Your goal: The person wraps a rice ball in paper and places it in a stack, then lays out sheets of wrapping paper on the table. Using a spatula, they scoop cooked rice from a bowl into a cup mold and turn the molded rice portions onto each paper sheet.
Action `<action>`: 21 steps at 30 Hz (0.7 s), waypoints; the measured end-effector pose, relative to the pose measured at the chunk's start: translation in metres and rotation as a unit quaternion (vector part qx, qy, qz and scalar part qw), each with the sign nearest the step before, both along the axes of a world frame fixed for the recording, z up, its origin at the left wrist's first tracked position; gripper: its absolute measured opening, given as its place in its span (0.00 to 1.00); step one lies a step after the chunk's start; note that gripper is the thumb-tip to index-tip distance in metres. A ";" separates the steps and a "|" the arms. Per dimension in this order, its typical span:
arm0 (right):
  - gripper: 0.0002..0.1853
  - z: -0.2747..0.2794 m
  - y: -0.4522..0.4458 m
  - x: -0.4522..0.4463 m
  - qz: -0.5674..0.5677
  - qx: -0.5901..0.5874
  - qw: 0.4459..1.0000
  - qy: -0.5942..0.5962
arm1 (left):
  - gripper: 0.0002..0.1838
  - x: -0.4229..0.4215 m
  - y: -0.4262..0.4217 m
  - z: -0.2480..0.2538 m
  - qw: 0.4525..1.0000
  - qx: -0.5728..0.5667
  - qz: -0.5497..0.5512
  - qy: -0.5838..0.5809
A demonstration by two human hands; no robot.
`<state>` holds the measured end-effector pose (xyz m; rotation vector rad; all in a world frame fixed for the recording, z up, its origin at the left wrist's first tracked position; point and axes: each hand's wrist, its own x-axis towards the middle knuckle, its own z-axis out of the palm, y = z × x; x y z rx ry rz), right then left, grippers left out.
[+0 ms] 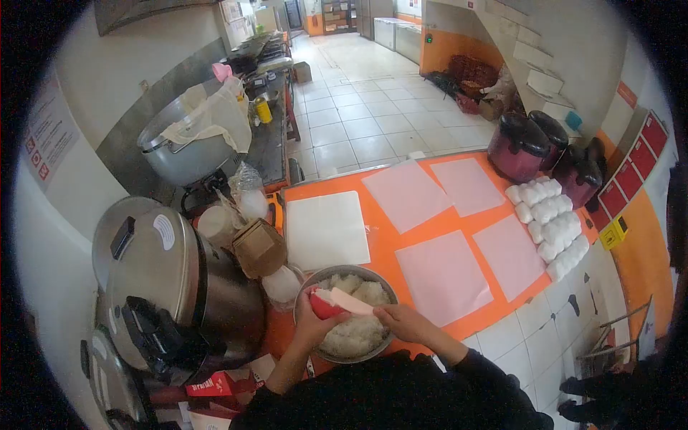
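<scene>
Over a metal bowl (393,292) of white rice (351,338), my left hand (309,327) is closed around a small red cup (327,307) with some rice at its opening. My right hand (407,323) grips the handle end of a pale, flat rice paddle (350,301). The paddle's blade lies across the mouth of the red cup; whether it presses on the rice cannot be made out. The bowl stands at the near edge of the orange table (380,247). Beyond it lies a stack of white paper (327,231), with several pink sheets (444,278) spread to the right.
White wrapped bundles (555,223) are piled at the table's right end, near purple rice cookers (519,147). A large steel rice cooker (229,294) stands close on my left, with a cardboard box (259,248) beside it. Behind, a big pot (161,159) sits on a burner.
</scene>
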<state>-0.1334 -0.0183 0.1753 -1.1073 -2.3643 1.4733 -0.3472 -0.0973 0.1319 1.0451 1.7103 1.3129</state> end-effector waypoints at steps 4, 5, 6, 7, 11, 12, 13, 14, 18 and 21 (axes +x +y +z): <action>0.26 -0.003 0.005 -0.008 0.079 0.028 0.995 -0.052 | 0.48 0.016 -0.005 0.035 0.969 0.010 -0.041 0.245; 0.27 -0.003 0.006 -0.009 0.102 0.039 0.989 -0.100 | 0.48 0.017 -0.008 0.036 0.969 0.011 -0.039 0.245; 0.27 -0.005 0.008 -0.009 0.103 0.043 0.989 -0.100 | 0.48 0.019 -0.009 0.036 0.970 0.011 -0.036 0.240; 0.27 -0.008 0.010 -0.007 0.101 0.032 0.992 -0.069 | 0.48 0.020 -0.010 0.035 0.971 0.011 -0.035 0.235; 0.25 0.003 0.016 0.012 0.045 0.111 0.991 -0.063 | 0.49 0.015 -0.018 0.007 0.987 0.064 -0.038 0.141; 0.25 0.019 0.017 0.020 0.044 0.111 0.991 -0.064 | 0.49 0.013 -0.020 0.007 0.987 0.068 -0.030 0.145; 0.22 0.044 0.015 0.028 0.034 0.184 0.968 -0.168 | 0.48 0.011 -0.021 0.008 0.986 0.074 -0.022 0.149; 0.19 0.057 0.010 0.036 0.022 0.249 0.930 -0.270 | 0.48 0.003 -0.022 0.012 0.986 0.072 -0.027 0.148; 0.15 0.062 -0.001 0.036 0.070 0.386 0.884 -0.256 | 0.46 -0.009 -0.019 0.035 0.903 -0.040 -0.249 0.347; 0.14 0.051 -0.002 0.015 0.119 0.346 0.877 -0.313 | 0.45 0.004 -0.004 0.036 0.870 -0.055 -0.303 0.385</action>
